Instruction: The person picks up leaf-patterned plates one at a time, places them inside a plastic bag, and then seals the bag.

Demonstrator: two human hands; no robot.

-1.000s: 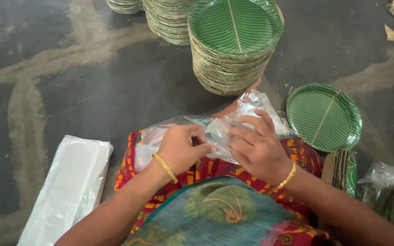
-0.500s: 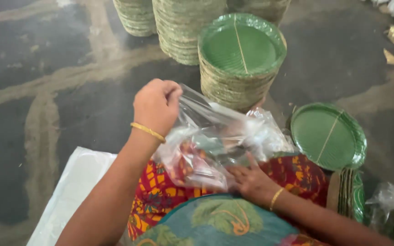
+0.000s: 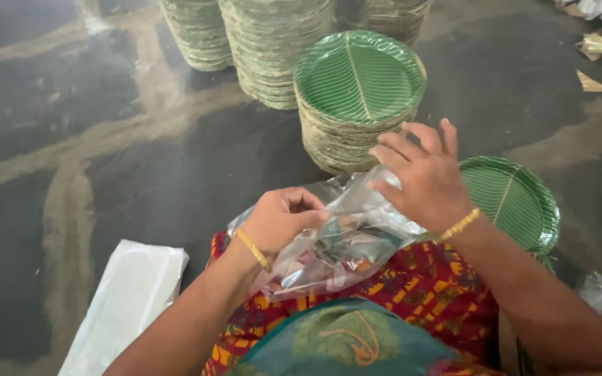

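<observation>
A person sits on the floor with a clear plastic bag (image 3: 339, 244) spread over the lap, just below the middle of the frame. The left hand (image 3: 283, 219), a gold bangle at its wrist, is clenched around the bag's near edge, fingers curled tight into the film. The right hand (image 3: 423, 177) sits at the bag's upper right corner; its thumb and forefinger pinch the plastic while the other fingers fan out loose above it (a bangle on this wrist too). The bag is crumpled and see-through, so the red patterned cloth (image 3: 426, 285) of the lap shows through it.

Directly above the hands stands a tall stack of green leaf-patterned plates (image 3: 359, 94), ribbed face up. A shorter stack of the same plates (image 3: 517, 202) lies at the right, partly behind the right wrist. More stacks (image 3: 273, 42) line the top edge. A flat pile of white plastic bags (image 3: 127, 306) rests on the dark floor (image 3: 106, 153) at lower left.
</observation>
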